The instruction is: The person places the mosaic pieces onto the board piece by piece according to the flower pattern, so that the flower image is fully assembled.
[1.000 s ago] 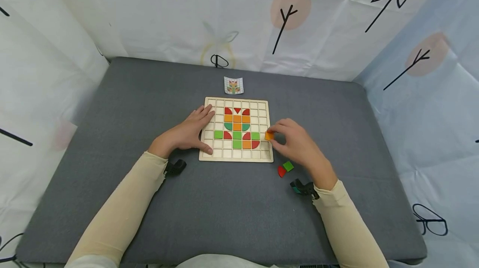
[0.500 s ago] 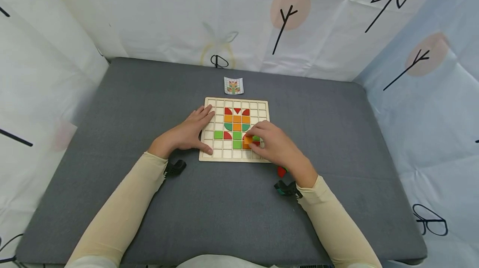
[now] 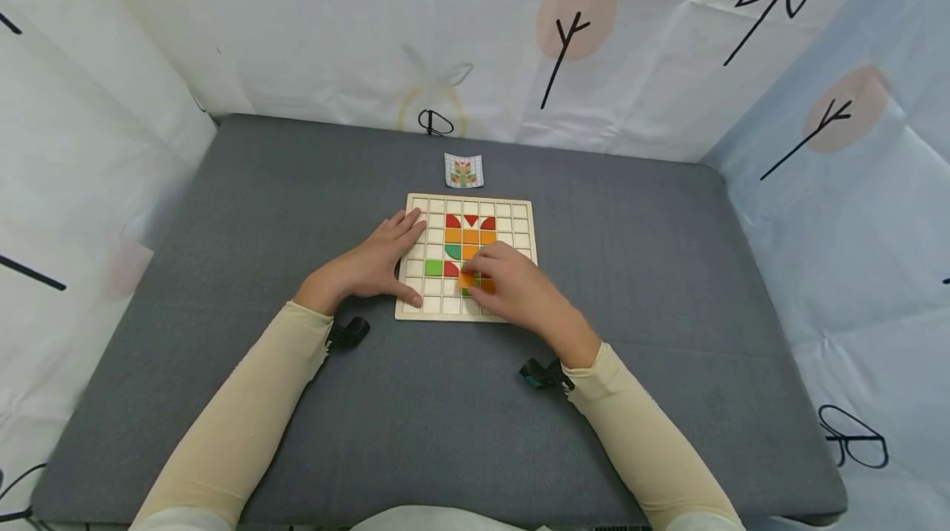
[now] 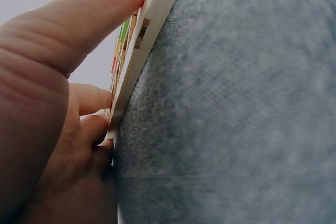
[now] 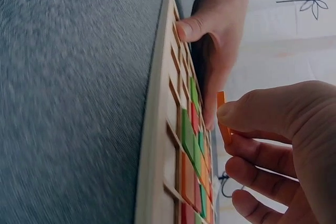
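Note:
A wooden grid board (image 3: 519, 212) lies on the grey table, its cells partly filled with red, orange and green tiles. My left hand (image 3: 367, 263) rests along the board's left edge, fingers and thumb spread. In the left wrist view, the thumb (image 4: 100, 17) touches the board's rim. Over the lower middle of the board, my right hand (image 3: 515, 284) pinches an orange square tile (image 3: 465, 279) between thumb and fingers. The right wrist view shows this orange tile (image 5: 224, 119) held on edge, raised above the board. My right hand hides part of the pattern beneath it.
Beyond the board lies a small card (image 3: 463, 171) printed with a coloured tile pattern. White patterned cloth (image 3: 475, 36) hangs behind the table (image 3: 334, 176) and at both sides.
My right hand has carried the orange tile leftward from the board's right edge to its lower middle. The loose green and red tiles are now hidden by my right arm. My left hand stays put.

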`<state>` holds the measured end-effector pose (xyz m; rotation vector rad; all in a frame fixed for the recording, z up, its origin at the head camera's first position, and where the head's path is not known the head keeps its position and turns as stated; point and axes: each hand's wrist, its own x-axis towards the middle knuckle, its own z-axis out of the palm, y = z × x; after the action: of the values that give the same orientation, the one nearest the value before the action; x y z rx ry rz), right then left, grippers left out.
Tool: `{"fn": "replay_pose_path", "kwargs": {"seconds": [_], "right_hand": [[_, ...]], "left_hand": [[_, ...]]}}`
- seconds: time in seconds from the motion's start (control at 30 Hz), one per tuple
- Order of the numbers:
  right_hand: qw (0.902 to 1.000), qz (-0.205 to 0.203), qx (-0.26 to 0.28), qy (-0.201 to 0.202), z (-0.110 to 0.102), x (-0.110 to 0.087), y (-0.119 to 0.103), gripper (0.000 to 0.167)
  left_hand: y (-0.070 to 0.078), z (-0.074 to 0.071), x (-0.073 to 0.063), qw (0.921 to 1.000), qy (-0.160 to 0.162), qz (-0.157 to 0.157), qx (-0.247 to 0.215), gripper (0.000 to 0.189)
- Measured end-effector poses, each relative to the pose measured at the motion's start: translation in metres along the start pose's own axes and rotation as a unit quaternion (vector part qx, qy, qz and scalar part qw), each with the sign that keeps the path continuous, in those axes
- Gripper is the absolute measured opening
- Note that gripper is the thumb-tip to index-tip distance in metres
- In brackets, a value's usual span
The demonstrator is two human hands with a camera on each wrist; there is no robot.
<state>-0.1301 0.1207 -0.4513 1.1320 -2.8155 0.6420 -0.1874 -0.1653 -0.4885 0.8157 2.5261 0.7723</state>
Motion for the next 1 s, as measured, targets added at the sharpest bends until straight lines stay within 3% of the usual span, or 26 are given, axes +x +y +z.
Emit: {"fn": "replay_pose_path", "kwargs": {"seconds": [0.63,1.0], "right_hand": [[0.9981,-0.005,-0.061,0.003,0.025,0.012,-0.012,0.021],[0.9987,-0.008,-0.050,0.008,0.026,0.011,-0.012,0.019]], "left_hand": [[-0.002,0.001,0.001,1.0000,-0.003,0.000,0.003,0.138],[-0.002,0.002,0.001,1.0000,-0.001,0.000,0.002,0.138]]}}
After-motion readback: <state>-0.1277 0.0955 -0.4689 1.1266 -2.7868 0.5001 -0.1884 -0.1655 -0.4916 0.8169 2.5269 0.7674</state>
